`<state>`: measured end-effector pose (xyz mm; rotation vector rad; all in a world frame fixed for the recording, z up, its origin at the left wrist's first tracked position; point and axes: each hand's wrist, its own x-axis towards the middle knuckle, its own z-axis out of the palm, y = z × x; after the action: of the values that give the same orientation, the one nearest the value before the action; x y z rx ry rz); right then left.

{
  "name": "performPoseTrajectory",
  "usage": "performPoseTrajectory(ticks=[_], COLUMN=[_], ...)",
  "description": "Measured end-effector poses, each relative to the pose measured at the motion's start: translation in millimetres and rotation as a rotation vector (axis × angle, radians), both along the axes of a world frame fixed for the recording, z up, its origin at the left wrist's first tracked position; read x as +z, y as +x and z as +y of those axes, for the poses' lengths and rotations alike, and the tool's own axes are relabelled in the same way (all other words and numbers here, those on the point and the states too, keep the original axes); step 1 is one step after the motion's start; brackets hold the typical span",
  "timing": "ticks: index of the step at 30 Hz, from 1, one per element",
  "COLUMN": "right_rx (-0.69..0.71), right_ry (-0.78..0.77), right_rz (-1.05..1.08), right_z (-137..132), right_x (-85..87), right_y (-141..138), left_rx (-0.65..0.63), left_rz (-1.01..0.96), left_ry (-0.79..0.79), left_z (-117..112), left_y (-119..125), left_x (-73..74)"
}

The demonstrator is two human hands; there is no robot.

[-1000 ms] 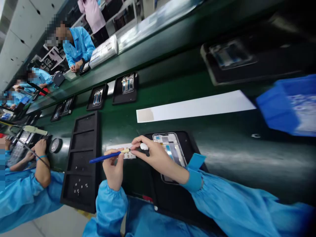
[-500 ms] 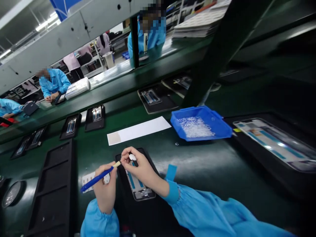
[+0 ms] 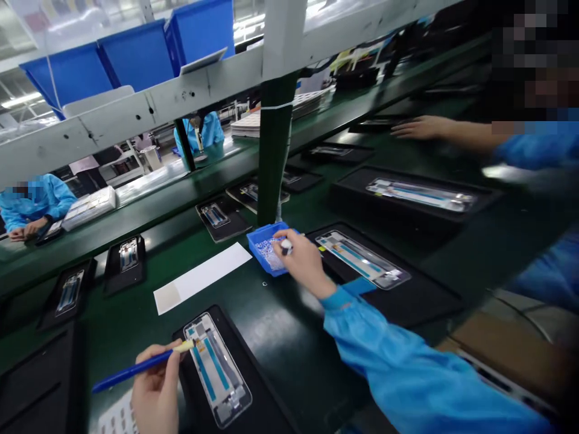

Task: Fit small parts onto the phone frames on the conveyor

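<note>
My left hand (image 3: 156,386) is closed around a blue pen-shaped tool (image 3: 136,367) with a pale yellow end. Its dark tip is close to the upper part of a phone frame (image 3: 217,371) with blue strips, which lies in a black holder (image 3: 265,398). To the right, my right hand (image 3: 303,259) is at a blue bin (image 3: 256,247) of small, whitish clear pieces (image 3: 266,250). Its fingers are drawn together, and a small white-and-black item (image 3: 286,246) shows among them. What the fingertips pinch, if anything, is too small to make out.
A white strip (image 3: 203,277) lies left of the bin, and a tiny loose piece (image 3: 265,284) below it. More phone frames (image 3: 362,259) in black holders line the green bench. A post (image 3: 274,150) stands behind the bin. A co-worker's hand (image 3: 420,128) reaches in at right.
My right hand has left the phone frame and moved right to the blue bin. My left hand still holds the blue tool. The view has swung right, bringing a co-worker into sight.
</note>
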<state>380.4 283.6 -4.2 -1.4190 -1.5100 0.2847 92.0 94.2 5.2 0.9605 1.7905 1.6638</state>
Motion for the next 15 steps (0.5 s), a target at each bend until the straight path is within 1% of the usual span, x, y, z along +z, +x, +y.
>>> performPoseTrajectory(ticks=[2, 4, 7, 10, 13, 15], right_rx=[-0.017, 0.022, 0.124, 0.293, 0.455, 0.581], right_ry=[-0.019, -0.008, 0.135, 0.288, 0.322, 0.274], right_rz=[-0.064, -0.115, -0.226, -0.371, -0.381, -0.317], right_z=[11.4, 7.7, -17.5, -47.1, -67.6, -75.8], right_x=[-0.6, -4.6, -13.0, -18.5, -22.7, -27.0], right_y=[19.4, 17.6, -12.6, -51.6, -84.2, -100.0], left_rx=[-0.006, -0.015, -0.057, -0.066, -0.067, -0.085], left_rz=[0.065, 0.141, 0.222, 0.253, 0.271, 0.271], left_ry=[-0.013, -0.001, -0.011, -0.021, -0.026, -0.042], left_z=[-0.5, -1.5, -1.5, -0.1, -0.2, -0.6], left_y=[-2.9, -2.9, -0.9, -0.6, -2.6, -4.6], left_x=[-0.2, 0.8, 1.6, 0.1, -1.8, -3.0])
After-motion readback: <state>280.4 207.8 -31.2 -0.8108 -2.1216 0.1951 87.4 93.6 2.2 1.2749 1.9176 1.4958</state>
